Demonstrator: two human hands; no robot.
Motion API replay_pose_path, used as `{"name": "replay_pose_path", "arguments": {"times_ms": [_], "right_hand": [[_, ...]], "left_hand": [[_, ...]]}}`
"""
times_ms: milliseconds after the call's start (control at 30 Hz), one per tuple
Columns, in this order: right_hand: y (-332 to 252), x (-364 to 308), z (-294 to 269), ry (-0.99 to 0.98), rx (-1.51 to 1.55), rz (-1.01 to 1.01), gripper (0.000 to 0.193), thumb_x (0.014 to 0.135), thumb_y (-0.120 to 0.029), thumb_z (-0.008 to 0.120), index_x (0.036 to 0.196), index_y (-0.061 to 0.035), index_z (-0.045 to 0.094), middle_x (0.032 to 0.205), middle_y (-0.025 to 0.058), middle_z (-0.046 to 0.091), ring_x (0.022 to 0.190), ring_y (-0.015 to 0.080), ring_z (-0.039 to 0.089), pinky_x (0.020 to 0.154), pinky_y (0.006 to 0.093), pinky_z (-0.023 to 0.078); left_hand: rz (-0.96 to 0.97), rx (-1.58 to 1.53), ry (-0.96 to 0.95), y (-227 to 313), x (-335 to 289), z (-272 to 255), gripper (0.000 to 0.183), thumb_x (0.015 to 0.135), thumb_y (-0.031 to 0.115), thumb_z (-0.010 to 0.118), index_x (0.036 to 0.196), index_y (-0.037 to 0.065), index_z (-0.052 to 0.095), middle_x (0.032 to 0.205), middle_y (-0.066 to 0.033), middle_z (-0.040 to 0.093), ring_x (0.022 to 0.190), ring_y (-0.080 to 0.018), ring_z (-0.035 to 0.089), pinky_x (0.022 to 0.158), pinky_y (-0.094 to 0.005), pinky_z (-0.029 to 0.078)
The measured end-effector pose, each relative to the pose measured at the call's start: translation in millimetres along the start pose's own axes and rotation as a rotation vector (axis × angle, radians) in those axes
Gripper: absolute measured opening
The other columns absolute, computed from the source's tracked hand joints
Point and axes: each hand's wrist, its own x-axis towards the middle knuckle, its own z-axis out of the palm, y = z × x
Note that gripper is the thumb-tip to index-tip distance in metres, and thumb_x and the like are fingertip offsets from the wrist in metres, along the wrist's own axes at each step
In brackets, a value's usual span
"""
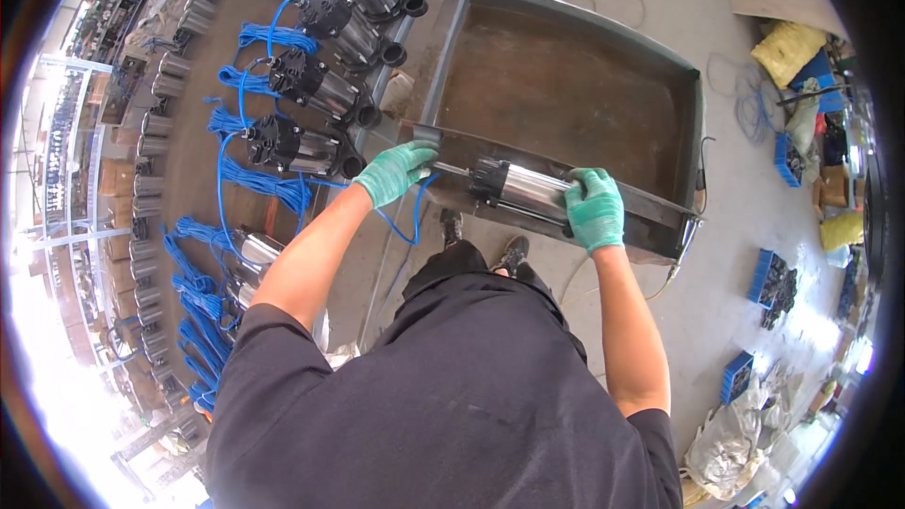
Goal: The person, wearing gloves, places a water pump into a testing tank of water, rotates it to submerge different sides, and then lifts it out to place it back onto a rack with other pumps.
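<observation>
surface [209, 61], left: brown top, is carrying a row of black-headed steel pumps [328, 92]. blue cable coils [273, 184] are lying just beside them, loose lengths looping between. steel cylinders [151, 146] are lining the outer side; what is bearing them is hard to make out.

metal tray [566, 75], ahead: grey rim, stained brown bottom. dark ledge [644, 198] is running along its near side; a single pump [533, 188] is stretching lengthwise over it, contact unclear.

floor [712, 316], right: grey, is bearing blue crates [760, 275], dark small parts [781, 294] beside one, yellow sacks [790, 50], a loose cable [754, 116] and a whitish bag [731, 443].
</observation>
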Motion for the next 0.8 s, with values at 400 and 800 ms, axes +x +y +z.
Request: {"name": "replay_pose_path", "arguments": {"times_ms": [400,800], "right_hand": [[1,4,0,-0.057,0.025,-0.020,0.020,0.081,-0.002,0.061,0.098,-0.0049,0.071,0.099,0.0136,0.067,0.095,0.0347,0.064,0.087,0.0432,0.052],[-6,5,-1,-0.063,-0.008,-0.001,0.020,0.083,-0.002,0.057,0.097,-0.0034,0.072,0.098,0.0149,0.068,0.092,0.0343,0.065,0.085,0.0420,0.053]], "left_hand": [[-0.897,-0.772,-0.327,2,36,1,0.046,0.106,0.039,0.053,0.092,-0.002,0.066,0.066,-0.0043,0.060,0.043,-0.0148,0.053,0.043,-0.0319,0.044],[0.216,0.158,-0.187,-17,4,-16,0.049,0.089,0.031,0.075,0.129,0.005,0.065,0.125,-0.0136,0.067,0.112,-0.0331,0.064,0.097,-0.0423,0.052]]}}
